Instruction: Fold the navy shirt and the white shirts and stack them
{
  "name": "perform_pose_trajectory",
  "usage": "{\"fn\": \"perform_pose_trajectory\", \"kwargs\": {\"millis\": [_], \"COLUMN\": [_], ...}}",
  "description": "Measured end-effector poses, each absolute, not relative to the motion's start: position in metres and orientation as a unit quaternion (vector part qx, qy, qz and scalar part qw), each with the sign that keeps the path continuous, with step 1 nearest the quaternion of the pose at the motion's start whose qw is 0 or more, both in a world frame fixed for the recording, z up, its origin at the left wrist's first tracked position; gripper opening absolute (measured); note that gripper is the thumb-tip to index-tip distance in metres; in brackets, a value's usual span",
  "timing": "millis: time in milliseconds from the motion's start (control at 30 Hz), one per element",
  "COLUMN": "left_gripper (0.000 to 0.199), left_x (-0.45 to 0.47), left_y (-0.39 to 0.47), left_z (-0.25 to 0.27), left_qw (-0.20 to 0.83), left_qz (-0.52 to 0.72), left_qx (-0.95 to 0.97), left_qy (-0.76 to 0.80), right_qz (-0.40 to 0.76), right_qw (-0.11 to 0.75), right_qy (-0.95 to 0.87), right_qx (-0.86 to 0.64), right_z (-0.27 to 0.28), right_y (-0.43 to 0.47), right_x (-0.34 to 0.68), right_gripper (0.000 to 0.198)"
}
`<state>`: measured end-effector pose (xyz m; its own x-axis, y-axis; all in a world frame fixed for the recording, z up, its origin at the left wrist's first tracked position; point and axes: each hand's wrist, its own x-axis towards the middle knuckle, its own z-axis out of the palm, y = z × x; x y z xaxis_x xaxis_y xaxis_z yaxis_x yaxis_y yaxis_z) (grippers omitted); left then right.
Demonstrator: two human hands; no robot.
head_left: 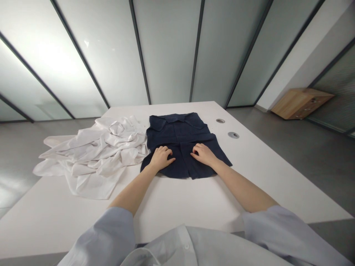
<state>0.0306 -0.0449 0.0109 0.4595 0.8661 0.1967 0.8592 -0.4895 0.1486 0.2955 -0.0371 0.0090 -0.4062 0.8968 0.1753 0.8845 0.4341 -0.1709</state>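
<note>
Head view: left hand and right hand rest half-curled on navy garment, grip indeterminable; table extends rightward beyond.

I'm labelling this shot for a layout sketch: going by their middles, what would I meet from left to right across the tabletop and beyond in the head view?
White cloth pile, left hand, navy garment, right hand, farther cable hole, nearer cable hole, wooden cabinet.

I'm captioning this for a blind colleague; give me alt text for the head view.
A person's left hand and right hand rest on a navy garment laid on a white table, with crumpled white fabric on the left.
</note>
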Motion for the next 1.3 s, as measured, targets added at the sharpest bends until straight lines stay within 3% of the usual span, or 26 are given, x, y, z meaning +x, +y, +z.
{"fn": "perform_pose_trajectory", "kwargs": {"millis": [200, 300, 533, 733, 833, 1000, 1100, 1300], "left_gripper": [0.028, 0.036, 0.07, 0.11, 0.099, 0.043, 0.021, 0.016], "left_x": [0.03, 0.03, 0.032, 0.028, 0.027, 0.029, 0.034, 0.034], "left_y": [-0.047, -0.048, -0.05, -0.05, -0.049, -0.045, -0.045, -0.042], "left_z": [0.013, 0.013, 0.006, 0.003, 0.003, 0.006, 0.008, 0.007], "left_qw": [-0.01, -0.016, 0.011, 0.065, 0.067, 0.061, 0.047, 0.074], "left_qz": [0.119, 0.118, 0.086, 0.029, 0.064, 0.143, 0.15, 0.201], "left_qx": [0.852, 0.853, 0.849, 0.851, 0.862, 0.893, 0.9, 0.862], "left_qy": [0.51, 0.508, 0.52, 0.521, 0.499, 0.422, 0.406, 0.459], "right_qz": [0.009, 0.005, 0.005, 0.028, 0.033, 0.03, 0.03, 0.075], "right_qw": [0.141, 0.14, 0.115, 0.104, 0.102, 0.117, 0.138, 0.196], "right_qy": [-0.856, -0.853, -0.852, -0.848, -0.847, -0.852, -0.858, -0.901], "right_qx": [-0.497, -0.502, -0.51, -0.519, -0.52, -0.51, -0.494, -0.379], "right_z": [0.009, 0.007, 0.002, -0.004, -0.004, -0.007, -0.009, 0.004], "right_y": [-0.039, -0.04, -0.039, -0.039, -0.04, -0.037, -0.036, -0.046], "right_x": [0.293, 0.293, 0.293, 0.293, 0.294, 0.294, 0.295, 0.288], "right_gripper": [0.017, 0.027, 0.05, 0.059, 0.059, 0.053, 0.049, 0.051]}}
